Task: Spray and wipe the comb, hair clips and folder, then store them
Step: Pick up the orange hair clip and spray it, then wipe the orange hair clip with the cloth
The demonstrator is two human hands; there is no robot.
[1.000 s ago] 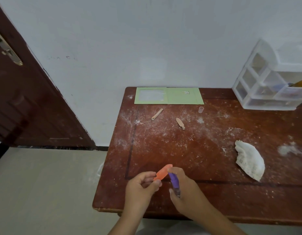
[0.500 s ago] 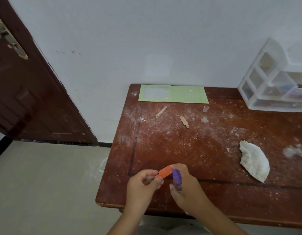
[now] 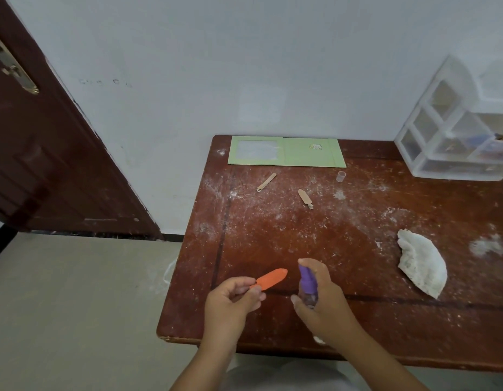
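Observation:
My left hand (image 3: 230,303) pinches one end of an orange hair clip (image 3: 272,277) above the table's near left part. Just to its right, my right hand (image 3: 320,300) grips a small spray bottle (image 3: 307,283) with a purple top, a finger on the nozzle, aimed toward the clip. Two tan hair clips (image 3: 266,182) (image 3: 305,198) lie farther back on the table. A green folder (image 3: 287,152) lies flat against the wall. A crumpled white cloth (image 3: 422,263) lies to the right. No comb is in view.
The dark red wooden table (image 3: 343,238) is dusted with white powder. A small clear cap (image 3: 341,176) stands near the folder. A clear plastic drawer unit (image 3: 456,136) stands at the back right corner. A brown door (image 3: 32,150) is at the left.
My hands have drawn slightly apart, so the orange clip and the spray bottle no longer overlap. The camera view has shifted a little.

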